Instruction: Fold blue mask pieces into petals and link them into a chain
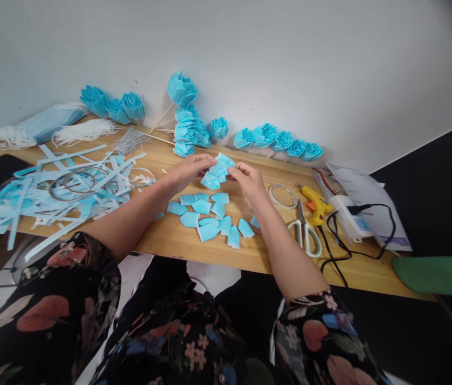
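Black floral fabric sleeves (63, 299) frame left hand (189, 168) and right hand (249, 179) pinching angular light-blue fabric pieces (220, 170), apparently arranging them, next needing light pressure.

Three flowers (117, 112) stand at ten o'clock, one at twelve, five at two; the cluster (186, 128) at eleven overlaps too much to count. More than ten loose blue pieces (209, 222) lie around seven. At three: one glue gun (316, 206), one ring (283, 207), one power strip (346, 218). Toward four, one scissors (302, 219).
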`<state>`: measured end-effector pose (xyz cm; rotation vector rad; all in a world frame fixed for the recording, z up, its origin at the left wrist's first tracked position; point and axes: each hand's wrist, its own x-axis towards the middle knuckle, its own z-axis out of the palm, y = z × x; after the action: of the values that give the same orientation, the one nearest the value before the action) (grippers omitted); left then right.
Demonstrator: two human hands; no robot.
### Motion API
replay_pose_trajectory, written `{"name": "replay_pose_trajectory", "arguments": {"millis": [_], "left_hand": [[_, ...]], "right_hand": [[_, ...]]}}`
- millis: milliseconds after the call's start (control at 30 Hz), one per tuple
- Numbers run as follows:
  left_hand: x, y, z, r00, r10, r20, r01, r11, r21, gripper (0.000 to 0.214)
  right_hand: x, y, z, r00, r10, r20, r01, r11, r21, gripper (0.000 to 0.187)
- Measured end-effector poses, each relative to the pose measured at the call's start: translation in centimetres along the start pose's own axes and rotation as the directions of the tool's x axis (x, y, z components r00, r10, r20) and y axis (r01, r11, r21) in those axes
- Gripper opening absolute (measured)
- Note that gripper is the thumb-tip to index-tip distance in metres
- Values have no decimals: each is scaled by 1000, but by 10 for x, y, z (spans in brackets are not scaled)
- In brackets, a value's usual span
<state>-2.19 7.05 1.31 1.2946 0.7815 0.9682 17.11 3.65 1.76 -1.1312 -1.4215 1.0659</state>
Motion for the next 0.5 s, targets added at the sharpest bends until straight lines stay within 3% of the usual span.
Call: {"name": "replay_pose_trajectory", "arguments": {"millis": [233,500], "left_hand": [[-3,7,1,992,-23,-122,24,1000,0,21],[1,0,-1,991,-12,-135,10,1000,-10,25]], "right_hand": [[0,-1,0,998,45,-34,-43,998,52,35],[2,2,-1,996,53,-68,-48,997,63,43]]}}
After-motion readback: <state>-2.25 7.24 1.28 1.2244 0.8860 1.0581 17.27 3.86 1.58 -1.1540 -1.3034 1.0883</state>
